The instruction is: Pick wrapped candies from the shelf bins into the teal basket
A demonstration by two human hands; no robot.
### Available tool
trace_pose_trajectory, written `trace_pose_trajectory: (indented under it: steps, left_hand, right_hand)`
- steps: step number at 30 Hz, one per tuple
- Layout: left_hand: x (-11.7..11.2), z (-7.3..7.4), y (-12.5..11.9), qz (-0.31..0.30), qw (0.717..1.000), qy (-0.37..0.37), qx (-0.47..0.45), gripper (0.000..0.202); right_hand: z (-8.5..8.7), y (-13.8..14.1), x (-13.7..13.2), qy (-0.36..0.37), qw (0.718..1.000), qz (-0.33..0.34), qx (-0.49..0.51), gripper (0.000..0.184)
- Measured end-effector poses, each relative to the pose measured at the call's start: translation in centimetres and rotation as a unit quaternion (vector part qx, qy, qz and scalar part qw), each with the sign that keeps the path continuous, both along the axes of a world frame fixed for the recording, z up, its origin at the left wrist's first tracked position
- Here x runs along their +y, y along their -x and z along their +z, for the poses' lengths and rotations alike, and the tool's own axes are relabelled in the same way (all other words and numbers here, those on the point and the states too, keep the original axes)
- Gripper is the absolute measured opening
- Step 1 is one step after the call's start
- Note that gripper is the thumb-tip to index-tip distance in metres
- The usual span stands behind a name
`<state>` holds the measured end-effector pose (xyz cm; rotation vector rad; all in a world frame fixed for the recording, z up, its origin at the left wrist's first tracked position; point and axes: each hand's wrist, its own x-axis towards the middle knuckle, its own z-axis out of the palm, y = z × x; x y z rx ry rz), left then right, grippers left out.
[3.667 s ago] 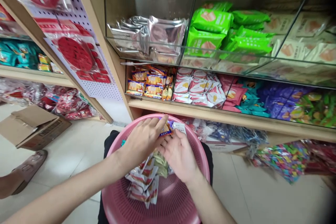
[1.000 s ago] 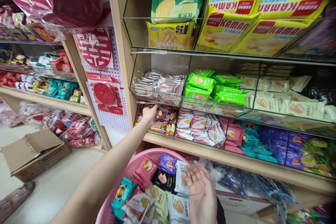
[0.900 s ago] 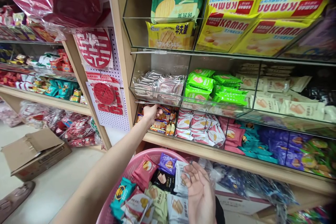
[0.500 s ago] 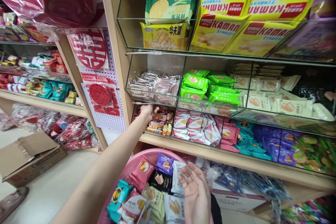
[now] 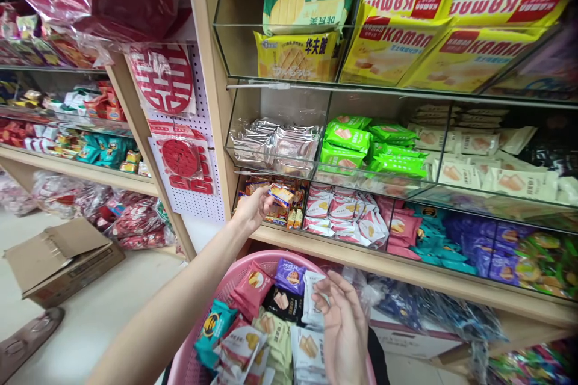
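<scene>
My left hand (image 5: 255,209) reaches to the lowest shelf bin and pinches a small orange-and-yellow snack packet (image 5: 281,195) by its left end. Behind it, more packets of the same kind (image 5: 294,216) fill the left compartment. Below stands a pink plastic basket (image 5: 203,323) holding assorted wrapped snacks: a purple packet (image 5: 290,275), a black one (image 5: 283,304), a teal one (image 5: 215,331) and several white ones. Above the basket's right side is my right hand (image 5: 342,322), open, palm turned left and fingers loosely bent, beside a white packet (image 5: 312,298).
Glass-fronted shelves (image 5: 379,177) hold green, silver and cream packets above the lowest row. Large yellow bags (image 5: 397,42) sit higher up. At left, a cardboard box (image 5: 63,258) lies on the floor near a shoe (image 5: 34,337). Red paper decorations (image 5: 180,159) hang on the pegboard.
My left hand has drawn back from inside the bin, now with an orange-and-yellow packet in its fingers. The camera view has shifted slightly, and my right hand keeps its place over the basket.
</scene>
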<state>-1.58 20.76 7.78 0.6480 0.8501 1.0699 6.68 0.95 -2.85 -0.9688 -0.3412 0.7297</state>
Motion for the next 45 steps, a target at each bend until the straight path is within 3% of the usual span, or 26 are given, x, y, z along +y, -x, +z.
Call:
trace_pose_trajectory:
  steps: [4,8,11,14,21,25,28,31,33,35,37,39,42,44,45]
  left_hand:
    - [-5.2,-1.9,2.6,-0.082,0.990,-0.068,0.088,0.025]
    - [-10.2,-3.0,4.2,-0.188,0.956,-0.139,0.176,0.036]
    - [-12.5,-3.3,4.6,-0.223,0.935,-0.172,0.215,0.034]
    - [-13.5,-3.9,4.8,-0.235,0.918,-0.206,0.245,0.032]
    - [-13.5,-4.9,5.2,-0.219,0.867,-0.317,0.316,0.027]
    - [-13.5,-5.3,5.5,-0.208,0.841,-0.348,0.358,0.026]
    - [-13.8,-5.3,5.8,-0.211,0.833,-0.355,0.369,0.028]
    - [-13.9,-5.3,6.6,-0.209,0.843,-0.348,0.353,0.030]
    - [-13.2,-5.9,7.8,-0.160,0.861,-0.338,0.347,0.030]
    - [-11.8,-7.3,9.4,-0.054,0.867,-0.329,0.369,0.031]
    - [-10.3,-9.3,11.3,0.045,0.843,-0.325,0.426,0.035]
    - [-9.1,-11.5,13.0,0.058,0.807,-0.305,0.502,0.040]
    - [-8.6,-13.7,14.4,0.013,0.804,-0.275,0.527,0.049]
    - [-9.0,-14.3,14.7,0.002,0.820,-0.259,0.510,0.052]
    - [-9.2,-14.4,14.7,0.003,0.826,-0.252,0.504,0.052]
  right_hand:
    - [0.0,0.2,-0.3,0.031,0.992,-0.023,-0.121,0.033]
    - [0.4,1.0,-0.6,0.039,0.958,-0.021,-0.284,0.051]
    - [0.6,1.8,-0.7,0.068,0.928,0.005,-0.366,0.060]
    - [0.7,2.3,-0.7,0.082,0.921,0.035,-0.380,0.062]
    - [0.4,2.8,-0.7,0.082,0.946,0.072,-0.304,0.060]
    - [-0.1,3.0,-0.5,0.087,0.945,0.083,-0.303,0.061]
    - [-0.4,3.1,-0.5,0.088,0.937,0.102,-0.322,0.061]
    - [-0.6,3.2,-0.6,0.094,0.929,0.110,-0.341,0.058]
    - [-0.7,3.2,-0.6,0.105,0.924,0.106,-0.352,0.057]
    - [-0.8,3.3,-0.6,0.113,0.922,0.106,-0.355,0.058]
    - [-0.9,3.4,-0.6,0.119,0.921,0.110,-0.354,0.061]
    - [-0.6,3.4,-0.8,0.124,0.918,0.115,-0.358,0.064]
    - [0.2,2.9,-2.0,0.127,0.894,0.132,-0.409,0.069]
    - [0.9,2.2,-3.4,0.132,0.846,0.172,-0.487,0.068]
    - [1.2,1.7,-4.3,0.135,0.809,0.207,-0.533,0.066]
